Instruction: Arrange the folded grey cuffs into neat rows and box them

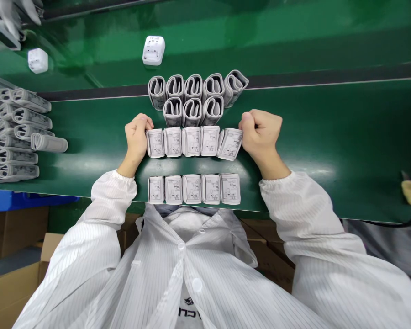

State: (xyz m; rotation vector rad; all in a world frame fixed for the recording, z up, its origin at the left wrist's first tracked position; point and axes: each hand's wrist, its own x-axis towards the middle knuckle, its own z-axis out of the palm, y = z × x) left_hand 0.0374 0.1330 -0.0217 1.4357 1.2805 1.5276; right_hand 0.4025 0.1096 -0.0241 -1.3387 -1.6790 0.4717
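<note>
In the head view, a green desk [332,146] spans the middle, with a cardboard box [13,289] at eight o'clock. Lettering [188,313] on the shirt [192,324] at six is partly hidden; the central row of folded leaflets [191,142] bears print too small to read. The left hand [136,133], at ten, and right hand [262,131], at two, both curled closed, touch its ends.

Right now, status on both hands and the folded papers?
Left hand at left end, right hand at right end of row of folded papers. Rightmost one slanted. Other papers close beyond, second row nearer body.
</note>
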